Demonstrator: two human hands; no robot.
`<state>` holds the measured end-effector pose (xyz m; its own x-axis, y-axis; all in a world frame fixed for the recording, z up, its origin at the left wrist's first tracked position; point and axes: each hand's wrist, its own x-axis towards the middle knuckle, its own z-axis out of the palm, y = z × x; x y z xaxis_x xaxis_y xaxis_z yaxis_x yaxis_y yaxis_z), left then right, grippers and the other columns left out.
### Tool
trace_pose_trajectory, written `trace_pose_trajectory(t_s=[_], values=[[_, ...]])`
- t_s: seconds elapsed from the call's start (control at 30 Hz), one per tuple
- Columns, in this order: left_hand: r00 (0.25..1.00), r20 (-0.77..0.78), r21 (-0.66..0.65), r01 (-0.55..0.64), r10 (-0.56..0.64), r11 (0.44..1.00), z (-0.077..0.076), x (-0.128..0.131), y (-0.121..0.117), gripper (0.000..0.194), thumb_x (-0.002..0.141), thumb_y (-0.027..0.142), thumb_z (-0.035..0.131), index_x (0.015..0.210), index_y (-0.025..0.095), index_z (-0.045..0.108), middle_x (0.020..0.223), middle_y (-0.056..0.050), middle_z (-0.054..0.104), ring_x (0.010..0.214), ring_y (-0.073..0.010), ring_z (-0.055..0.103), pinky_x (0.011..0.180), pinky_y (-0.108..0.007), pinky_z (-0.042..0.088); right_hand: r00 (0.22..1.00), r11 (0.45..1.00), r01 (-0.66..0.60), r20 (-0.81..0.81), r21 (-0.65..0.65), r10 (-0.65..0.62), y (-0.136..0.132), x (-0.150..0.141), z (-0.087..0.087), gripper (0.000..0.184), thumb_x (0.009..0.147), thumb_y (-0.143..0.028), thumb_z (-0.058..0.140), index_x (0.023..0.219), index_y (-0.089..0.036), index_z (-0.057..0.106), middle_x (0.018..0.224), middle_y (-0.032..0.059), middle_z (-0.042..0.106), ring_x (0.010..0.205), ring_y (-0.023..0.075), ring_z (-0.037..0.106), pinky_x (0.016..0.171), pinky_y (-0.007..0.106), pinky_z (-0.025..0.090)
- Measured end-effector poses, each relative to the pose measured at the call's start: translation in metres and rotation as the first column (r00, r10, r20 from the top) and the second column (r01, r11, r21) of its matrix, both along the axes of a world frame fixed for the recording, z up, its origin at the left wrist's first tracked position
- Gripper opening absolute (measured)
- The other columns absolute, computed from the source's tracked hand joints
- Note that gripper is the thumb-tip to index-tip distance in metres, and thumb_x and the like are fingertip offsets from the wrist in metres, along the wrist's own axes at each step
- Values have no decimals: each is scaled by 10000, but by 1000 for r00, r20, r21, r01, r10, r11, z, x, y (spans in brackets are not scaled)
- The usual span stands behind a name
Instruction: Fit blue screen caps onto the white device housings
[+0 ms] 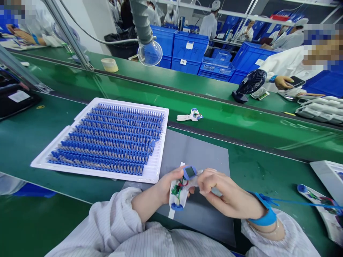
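A white plastic handheld device (pixel 180 192) sits between my hands, with a green circuit board, red wires and a small dark screen in a blue frame. My left hand (pixel 163 187) grips its body from the left. My right hand (pixel 227 192) holds its upper right end in the fingers. Both hands are above a grey mat (pixel 198 153). Left of them lies a white tray (pixel 128 104) packed with rows of blue-backed component strips (pixel 107 141). A blue wrist strap (pixel 264 216) circles my right wrist.
A similar device (pixel 189 115) lies on the green conveyor belt (pixel 227 121) ahead. A white tray (pixel 325 178) holding another device stands at right. Beyond stand a black fan (pixel 249 84), a tape roll (pixel 109 65), blue crates (pixel 189 50) and co-workers, one's hand (pixel 284 82) on a dark object.
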<state>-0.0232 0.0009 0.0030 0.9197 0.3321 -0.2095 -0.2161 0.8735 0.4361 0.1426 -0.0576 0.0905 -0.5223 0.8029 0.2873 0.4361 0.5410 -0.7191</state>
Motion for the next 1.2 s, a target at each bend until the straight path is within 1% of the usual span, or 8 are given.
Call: trace_pose_trajectory(t_s=[0.1, 0.23, 0.43, 0.67, 0.77, 0.93, 1.07, 1.2], values=[[999, 13, 0, -50, 50, 999, 1, -1, 4, 580, 587, 539, 702, 990, 180, 492, 762, -19, 637, 610, -121, 603, 520, -192, 454, 997, 995, 72, -26, 74, -70, -2, 3, -2, 145, 900, -55, 419, 922, -196, 443, 852, 37, 547, 793, 165, 522, 695, 299, 428], [999, 35, 36, -25, 24, 999, 4, -1, 1, 569, 551, 484, 750, 947, 156, 506, 679, -27, 628, 573, -139, 601, 471, -183, 423, 984, 969, 176, -58, 173, -168, 8, 3, -7, 154, 881, -68, 512, 957, -192, 462, 863, 35, 549, 755, 164, 513, 662, 298, 421], [1000, 17, 52, 11, -12, 999, 1, 1, -2, 600, 523, 451, 782, 958, 148, 503, 692, -21, 622, 574, -130, 606, 476, -178, 445, 988, 973, 150, -1, 174, -152, 20, -2, -10, 112, 898, -98, 494, 945, -191, 452, 852, 32, 549, 753, 162, 503, 669, 296, 416], [999, 31, 1, -10, 10, 1000, -1, 3, -5, 548, 589, 561, 701, 911, 165, 504, 670, -17, 623, 543, -128, 598, 467, -186, 450, 994, 989, 105, -19, 107, -104, 6, -1, -14, 118, 903, -73, 437, 899, -191, 432, 807, 22, 532, 709, 145, 490, 634, 276, 406], [999, 16, -12, -30, 30, 999, -1, 2, -5, 549, 598, 564, 697, 930, 166, 518, 667, -14, 626, 562, -127, 606, 486, -188, 467, 990, 970, 107, 63, 220, -124, 2, -1, -20, 112, 914, -84, 432, 964, -175, 475, 848, 50, 549, 729, 161, 499, 645, 295, 417], [998, -9, 24, -56, 56, 998, 2, -1, -3, 588, 558, 541, 747, 957, 164, 537, 645, 4, 614, 544, -112, 594, 514, -198, 479, 962, 870, 103, 172, 483, -210, 3, -3, -28, 94, 923, -143, 510, 1006, -152, 553, 871, 74, 580, 777, 182, 544, 663, 304, 440], [998, -22, 84, -50, 52, 995, 6, -3, -1, 654, 458, 493, 825, 946, 157, 547, 662, -10, 614, 602, -123, 595, 548, -203, 471, 957, 875, 90, 201, 477, -208, 2, -3, -26, 122, 943, -116, 460, 975, -145, 574, 845, 66, 602, 766, 165, 559, 664, 284, 437], [999, -41, 133, -25, 31, 991, 7, -3, -1, 652, 441, 451, 846, 940, 154, 550, 677, -8, 605, 631, -123, 578, 592, -217, 444, 943, 873, 90, 240, 480, -230, 0, -2, -26, 116, 947, -128, 456, 959, -143, 571, 839, 69, 599, 760, 174, 552, 668, 296, 441]])
